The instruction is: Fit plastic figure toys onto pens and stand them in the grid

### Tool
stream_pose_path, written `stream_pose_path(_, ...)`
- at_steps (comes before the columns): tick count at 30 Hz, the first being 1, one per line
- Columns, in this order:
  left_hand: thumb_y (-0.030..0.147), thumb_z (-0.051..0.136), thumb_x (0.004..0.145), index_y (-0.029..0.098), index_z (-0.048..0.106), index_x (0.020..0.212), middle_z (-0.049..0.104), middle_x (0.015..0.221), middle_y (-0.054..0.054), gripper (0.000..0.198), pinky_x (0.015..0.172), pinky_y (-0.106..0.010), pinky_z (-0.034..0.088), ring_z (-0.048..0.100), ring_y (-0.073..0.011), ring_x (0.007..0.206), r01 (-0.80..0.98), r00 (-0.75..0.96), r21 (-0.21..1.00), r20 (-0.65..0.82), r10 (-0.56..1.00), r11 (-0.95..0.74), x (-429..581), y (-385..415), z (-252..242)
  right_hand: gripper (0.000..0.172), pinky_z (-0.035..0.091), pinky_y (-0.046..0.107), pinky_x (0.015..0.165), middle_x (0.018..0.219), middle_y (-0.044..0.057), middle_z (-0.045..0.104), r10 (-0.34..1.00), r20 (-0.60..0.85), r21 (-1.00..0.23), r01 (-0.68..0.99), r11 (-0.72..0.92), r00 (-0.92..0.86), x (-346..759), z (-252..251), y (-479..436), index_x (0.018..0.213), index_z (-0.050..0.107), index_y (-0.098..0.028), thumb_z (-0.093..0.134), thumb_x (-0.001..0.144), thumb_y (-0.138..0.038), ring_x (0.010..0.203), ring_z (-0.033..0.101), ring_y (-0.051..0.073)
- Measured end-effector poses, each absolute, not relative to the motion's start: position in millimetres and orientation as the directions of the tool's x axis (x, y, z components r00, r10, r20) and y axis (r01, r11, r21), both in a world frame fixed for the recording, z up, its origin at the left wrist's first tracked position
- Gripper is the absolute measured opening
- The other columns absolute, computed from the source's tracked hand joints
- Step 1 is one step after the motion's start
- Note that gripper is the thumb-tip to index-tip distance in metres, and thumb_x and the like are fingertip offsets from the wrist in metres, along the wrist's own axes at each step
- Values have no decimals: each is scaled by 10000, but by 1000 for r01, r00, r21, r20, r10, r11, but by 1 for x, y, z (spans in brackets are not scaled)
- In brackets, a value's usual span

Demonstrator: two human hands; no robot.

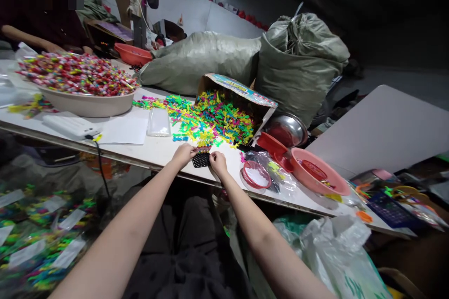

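**Two hands on one black tray at the table edge**

I see both of the person's hands meeting at the lower middle of the frame, on a single black perforated tray (201, 160) that lies at the near edge of the white table (157, 149). The left hand (184, 154) is curled, fingertips on the tray's upper left corner. The right hand (218, 162) is curled too, fingertips against the tray's right edge. I cannot tell whether either hand actually clamps the tray or only rests on it.

Just above the tray, touching its far edge, spreads one heap of small coloured plastic pieces (210, 119), spilling from one tipped cardboard box (242, 91). Behind it, at upper centre, lie two grey-green woven sacks (199, 58).

Left of centre I count one beige basin (87, 105) heaped with wrapped sweets, one white device (72, 126) with a cable, and one stack of clear bags (158, 122).

To the right are one steel bowl (286, 128), one pink basin (331, 182) and one small red round basket (256, 175). One orange basin (132, 53) stands further back.

At the upper left, another person's forearm (28, 37) rests by the table.
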State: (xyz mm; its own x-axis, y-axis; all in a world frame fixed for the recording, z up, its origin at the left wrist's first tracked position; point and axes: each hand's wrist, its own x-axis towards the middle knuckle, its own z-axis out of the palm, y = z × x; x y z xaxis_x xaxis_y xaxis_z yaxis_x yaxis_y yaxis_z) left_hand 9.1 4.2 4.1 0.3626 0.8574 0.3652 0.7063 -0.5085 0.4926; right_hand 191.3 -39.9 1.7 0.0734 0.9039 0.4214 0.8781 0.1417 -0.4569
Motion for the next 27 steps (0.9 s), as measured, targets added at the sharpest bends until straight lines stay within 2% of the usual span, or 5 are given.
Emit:
stream_pose_path(6,355,429,791,196,670,836,661,805,-85,292,620,-244,381,584,-204,748,670,398,526,342,851,-524,8,6,3,201,342,303,744,823,72,635,861,458,-485,874,34,221,159,7,-54,807,624,-183,433,792,-244,825,521,213)
stream_pose_path(17,357,404,801,204,662,785,664,794,-88,301,624,-251,379,590,-208,748,645,378,564,351,857,-516,4,9,-1,276,364,271,605,758,52,655,860,396,-520,850,-79,322,125,4,-39,835,649,-222,410,811,-357,698,581,195)
stream_pose_path(27,334,411,794,190,645,771,654,800,-88,275,627,-250,371,583,-199,741,619,345,603,366,865,-502,2,4,-1,303,379,288,622,807,97,657,834,417,-529,842,-101,362,116,-5,-32,837,646,-197,391,818,-361,725,585,214)
